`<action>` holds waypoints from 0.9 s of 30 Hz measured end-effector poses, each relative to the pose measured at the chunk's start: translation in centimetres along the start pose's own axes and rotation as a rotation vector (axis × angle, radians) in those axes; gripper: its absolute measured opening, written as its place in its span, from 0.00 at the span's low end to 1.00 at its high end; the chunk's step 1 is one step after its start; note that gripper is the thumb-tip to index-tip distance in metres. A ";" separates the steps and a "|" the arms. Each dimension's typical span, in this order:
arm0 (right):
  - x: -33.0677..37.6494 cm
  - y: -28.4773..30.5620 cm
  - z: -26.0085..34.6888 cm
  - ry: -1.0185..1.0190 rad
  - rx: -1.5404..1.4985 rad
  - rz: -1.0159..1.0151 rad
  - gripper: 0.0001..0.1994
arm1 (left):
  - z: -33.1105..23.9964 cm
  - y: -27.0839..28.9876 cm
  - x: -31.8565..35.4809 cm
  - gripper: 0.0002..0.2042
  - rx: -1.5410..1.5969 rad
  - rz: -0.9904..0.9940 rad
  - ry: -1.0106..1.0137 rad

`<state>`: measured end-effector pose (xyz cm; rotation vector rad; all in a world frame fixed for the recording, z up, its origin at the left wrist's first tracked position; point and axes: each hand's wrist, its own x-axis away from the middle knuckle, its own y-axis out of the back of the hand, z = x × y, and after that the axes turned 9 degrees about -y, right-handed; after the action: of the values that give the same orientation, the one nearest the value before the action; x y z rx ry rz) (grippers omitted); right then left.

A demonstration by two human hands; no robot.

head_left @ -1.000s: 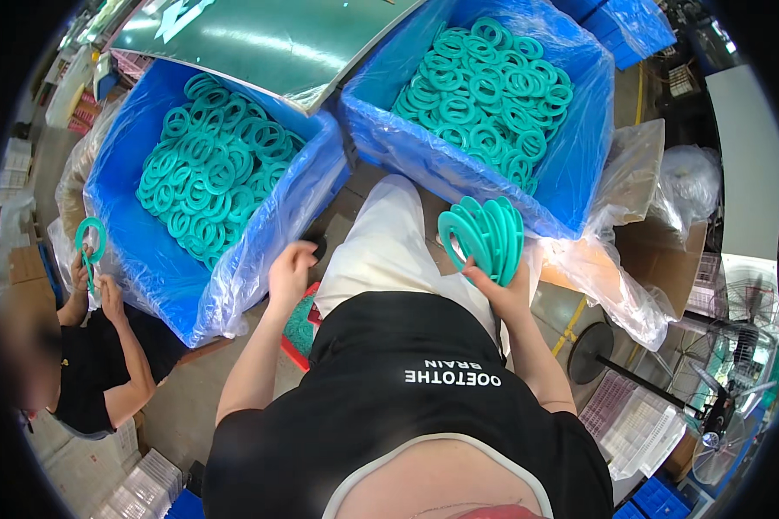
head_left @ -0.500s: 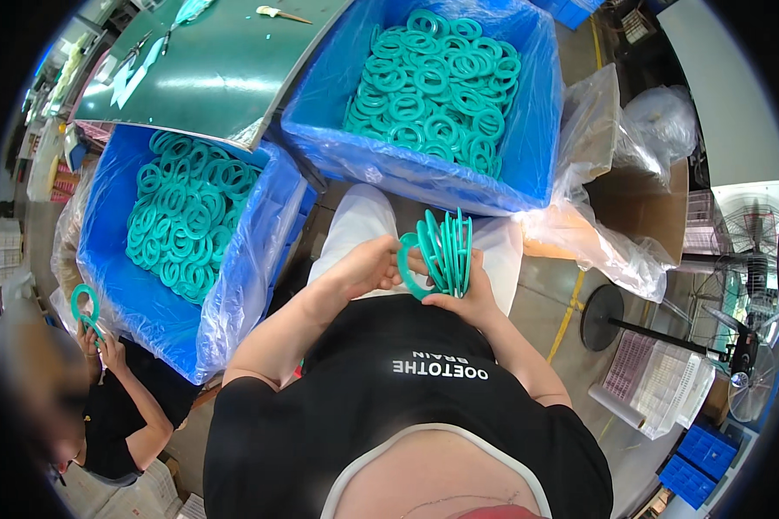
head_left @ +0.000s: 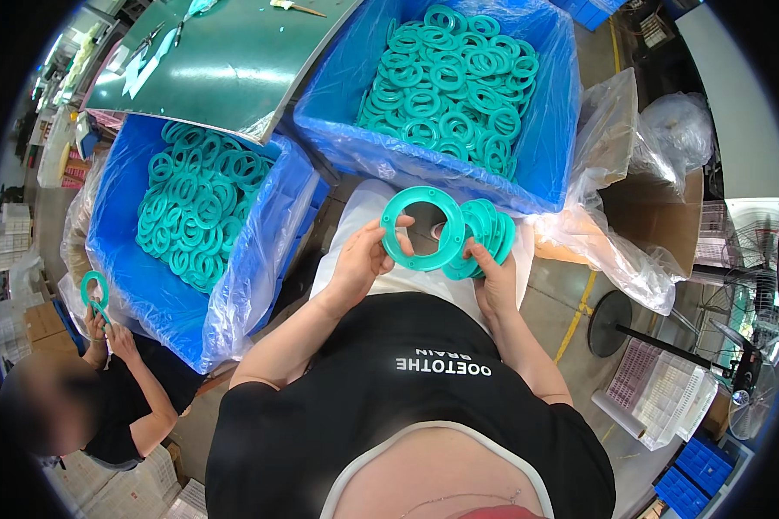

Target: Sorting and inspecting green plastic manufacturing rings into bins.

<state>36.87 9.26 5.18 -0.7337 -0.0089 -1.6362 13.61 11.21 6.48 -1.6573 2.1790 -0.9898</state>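
Hands meet at the centre of the frame: we see the left hand (head_left: 359,259) pinching the rim of one teal ring (head_left: 422,229), held flat towards the camera, while the right hand (head_left: 492,275) grips a stack of rings (head_left: 485,235) on edge, just behind that ring. Above them, at upper centre, a blue bin (head_left: 550,147) lined with plastic holds loose teal rings; a second bin (head_left: 117,264) sits at the left. At lower left another person's hand (head_left: 95,322) lifts a ring.
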 end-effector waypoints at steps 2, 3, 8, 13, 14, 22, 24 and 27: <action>0.0 0.0 0.0 -0.007 -0.012 0.112 0.18 | 0.4 -0.3 -0.2 0.13 -0.008 -0.010 -0.020; 0.1 -0.1 0.0 -0.006 -0.013 0.108 0.18 | 0.4 -0.7 -0.4 0.12 -0.019 -0.017 -0.043; 0.7 -2.0 -0.3 -0.042 -0.099 -0.017 0.22 | 1.1 -3.2 0.0 0.12 -0.133 0.089 -0.013; 0.3 0.3 0.6 -0.058 0.142 0.027 0.25 | -0.5 -2.7 -0.1 0.13 -0.200 0.204 0.016; 0.4 0.6 0.9 -0.051 0.223 0.069 0.26 | -0.6 -2.2 -0.3 0.13 -0.198 0.201 0.016; 1.1 0.8 1.3 -0.079 0.397 0.159 0.31 | -0.9 -0.5 -1.5 0.12 -0.579 0.269 0.029; 1.4 0.6 1.3 -0.084 0.375 0.164 0.31 | -0.5 -0.7 -1.3 0.10 -0.616 0.235 0.024; 1.7 0.3 1.6 -0.088 0.363 0.145 0.31 | -0.7 -1.4 -0.8 0.07 -0.858 0.198 -0.089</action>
<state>37.84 8.36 7.13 -0.5129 -0.3020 -1.4120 14.53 12.02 7.75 -1.6483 2.8265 0.1271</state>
